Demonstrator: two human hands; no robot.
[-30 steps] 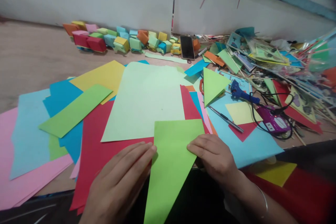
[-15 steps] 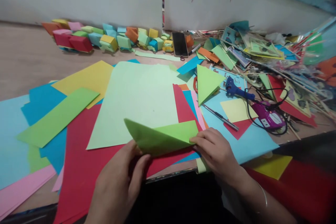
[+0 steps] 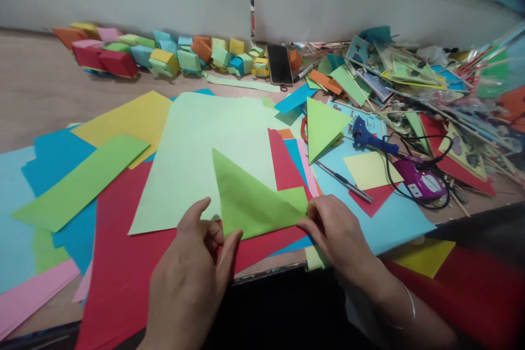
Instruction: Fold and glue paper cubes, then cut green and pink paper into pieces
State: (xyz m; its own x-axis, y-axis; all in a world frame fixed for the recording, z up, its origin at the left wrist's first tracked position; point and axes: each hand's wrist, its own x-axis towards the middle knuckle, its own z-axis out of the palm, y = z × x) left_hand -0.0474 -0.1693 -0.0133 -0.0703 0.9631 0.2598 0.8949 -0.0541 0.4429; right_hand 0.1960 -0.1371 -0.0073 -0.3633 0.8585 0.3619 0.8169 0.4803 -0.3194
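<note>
Lime-green tapered paper, tip toward wearer a sec ago, now has that tip flipped up, overlapping near-R corner of lg. pale-mint paper sheet; L hand pinches fold's L end, R hand its R. Fold's formed, crease prob. unpressed.

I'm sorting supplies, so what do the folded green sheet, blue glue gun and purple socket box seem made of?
Folded green sheet: likely matte paper or thin card, given its flat crease. Blue glue gun: probably hard plastic, dullish, by its moulded shape. Purple socket box: apparently smooth plastic, with rounded edges.
</note>
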